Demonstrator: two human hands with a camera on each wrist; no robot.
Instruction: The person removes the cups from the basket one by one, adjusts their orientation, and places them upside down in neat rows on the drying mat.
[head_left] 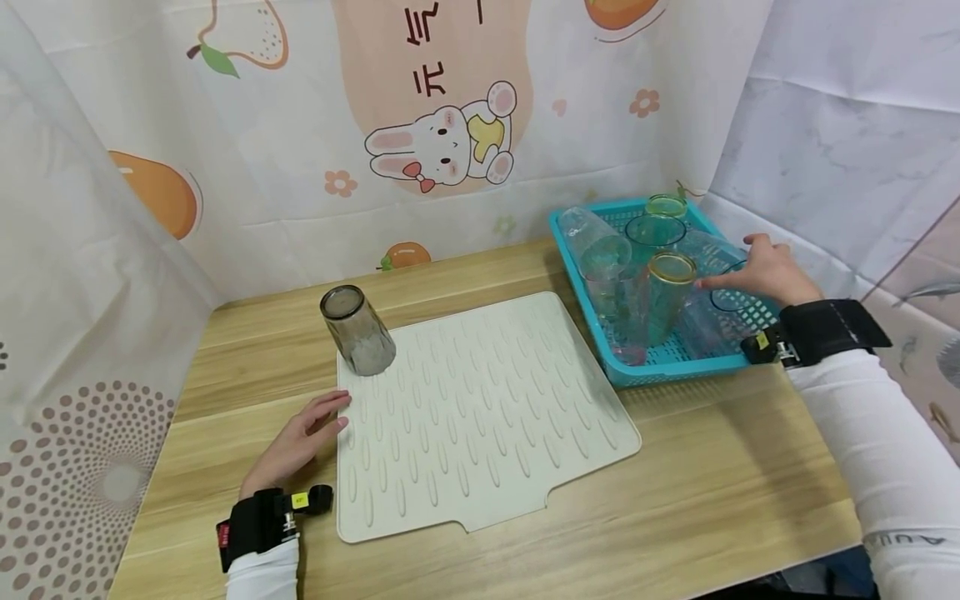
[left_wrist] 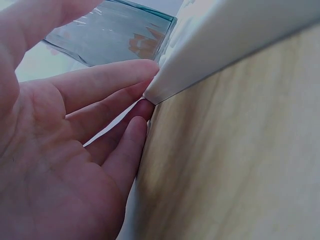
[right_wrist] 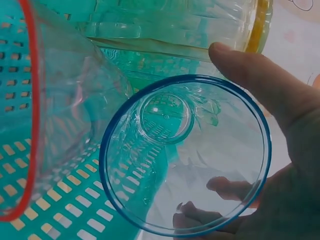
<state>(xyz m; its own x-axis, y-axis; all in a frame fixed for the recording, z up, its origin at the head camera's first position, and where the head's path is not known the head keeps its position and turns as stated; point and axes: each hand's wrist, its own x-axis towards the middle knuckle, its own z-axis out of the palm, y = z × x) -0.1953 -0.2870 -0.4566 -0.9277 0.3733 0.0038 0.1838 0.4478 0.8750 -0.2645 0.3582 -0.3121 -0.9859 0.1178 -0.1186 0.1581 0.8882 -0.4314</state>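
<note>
A grey see-through glass stands, seemingly bottom up, on the far left corner of a pale ridged mat. My left hand lies beside the mat, its loosely extended fingertips touching the left edge, which the left wrist view shows close up. Over the right side of a turquoise basket, my right hand spreads around a clear, blue-rimmed glass. Its fingers show through the glass's far side, while the thumb points toward a yellow-rimmed glass. Firm contact with the blue-rimmed glass cannot be made out.
Several other clear glasses crowd the basket, including a tilted one and a red-rimmed one. The wooden table meets a printed cloth backdrop behind, with more cloth at both sides.
</note>
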